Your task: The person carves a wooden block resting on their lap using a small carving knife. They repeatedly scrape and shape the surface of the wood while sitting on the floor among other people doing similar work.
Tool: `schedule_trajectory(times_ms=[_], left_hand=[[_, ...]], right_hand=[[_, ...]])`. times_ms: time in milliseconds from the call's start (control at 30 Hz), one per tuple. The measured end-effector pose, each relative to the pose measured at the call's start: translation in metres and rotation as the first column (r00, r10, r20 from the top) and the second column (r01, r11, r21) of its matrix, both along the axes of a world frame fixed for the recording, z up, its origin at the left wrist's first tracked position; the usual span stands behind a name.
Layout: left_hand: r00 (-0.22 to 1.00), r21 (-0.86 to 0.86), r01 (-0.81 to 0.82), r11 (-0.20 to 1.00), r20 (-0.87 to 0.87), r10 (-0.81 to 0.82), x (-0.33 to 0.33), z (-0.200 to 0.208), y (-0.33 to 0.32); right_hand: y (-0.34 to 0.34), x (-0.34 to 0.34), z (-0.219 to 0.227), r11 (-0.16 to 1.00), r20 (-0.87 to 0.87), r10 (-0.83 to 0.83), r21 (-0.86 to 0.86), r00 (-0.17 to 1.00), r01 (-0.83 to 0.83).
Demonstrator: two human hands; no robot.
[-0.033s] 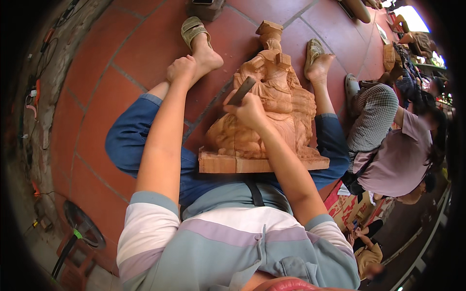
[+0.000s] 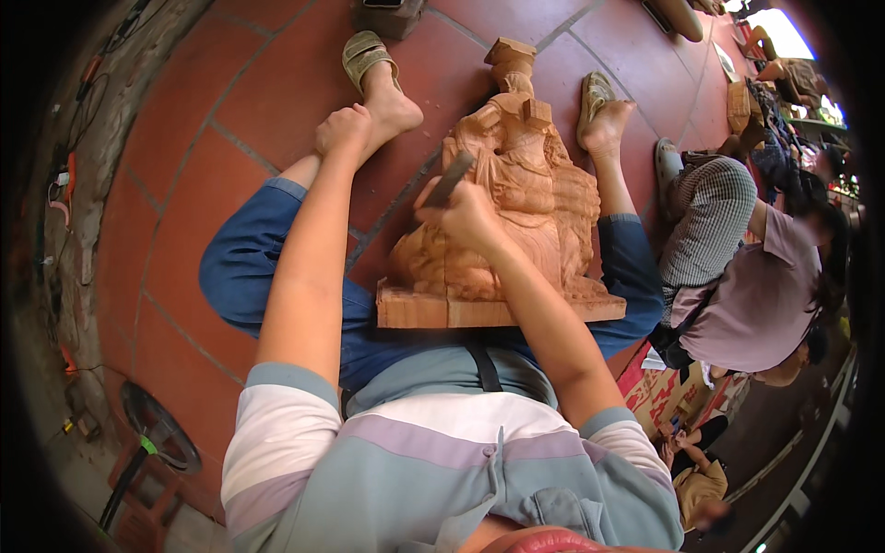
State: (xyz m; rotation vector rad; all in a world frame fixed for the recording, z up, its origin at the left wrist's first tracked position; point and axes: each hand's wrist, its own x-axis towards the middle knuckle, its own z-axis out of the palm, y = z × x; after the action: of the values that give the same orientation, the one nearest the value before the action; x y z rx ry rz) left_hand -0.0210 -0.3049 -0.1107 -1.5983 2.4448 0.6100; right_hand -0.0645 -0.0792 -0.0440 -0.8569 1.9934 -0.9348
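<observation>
A reddish-brown carved wooden statue [image 2: 564,207] lies between my legs, its flat base [image 2: 433,311] towards my lap and its narrow head end pointing away. My right hand [image 2: 468,214] is closed round a dark, flat, bar-like tool [image 2: 450,179], held over the left side of the carving. Slight motion blur and my fingers hide the tool's lower end, so its exact kind and whether it touches the wood cannot be made out. My left hand [image 2: 341,129] wraps round my left lower leg [image 2: 376,111], just above the ankle.
Red floor tiles [image 2: 175,230] surround me. At my right sits another person [image 2: 751,295] in a mauve top and checked trousers. A dark block [image 2: 392,20] carrying a phone-like object is at the far edge. A black round fan-like object [image 2: 159,426] and cables lie left.
My right hand and the dark tool have shifted slightly left, and the tool's angle has changed a little. The left hand and the statue stay practically where they were.
</observation>
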Motion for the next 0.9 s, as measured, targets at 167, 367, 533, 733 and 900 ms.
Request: schedule_trajectory(times_ms=[167,367,533,733,900], left_hand=[[0.998,-0.009,0.063,0.998,0.017,-0.063,0.004,0.001,0.002],[0.998,-0.04,0.036,0.999,0.045,-0.035,-0.001,0.001,0.003],[0.995,-0.065,0.101,0.993,0.019,-0.1,0.002,0.013,0.012],[0.651,-0.373,0.22,0.901,-0.632,-0.42,0.041,0.011,0.041],[0.536,-0.015,0.538,0.843,-0.766,-0.355,0.061,0.038,0.115]], right_hand=[[-0.005,-0.023,0.005,0.996,0.049,-0.089,0.033,0.995,0.087],[-0.001,-0.003,0.016,0.996,0.085,0.089,0.003,0.992,-0.089],[0.009,-0.052,0.013,0.941,-0.291,-0.275,0.112,0.916,0.318],[0.134,-0.091,0.048,0.721,0.217,-0.502,-0.43,0.837,0.543],[0.221,-0.069,0.055,0.56,0.148,-0.765,-0.33,0.627,0.76]])
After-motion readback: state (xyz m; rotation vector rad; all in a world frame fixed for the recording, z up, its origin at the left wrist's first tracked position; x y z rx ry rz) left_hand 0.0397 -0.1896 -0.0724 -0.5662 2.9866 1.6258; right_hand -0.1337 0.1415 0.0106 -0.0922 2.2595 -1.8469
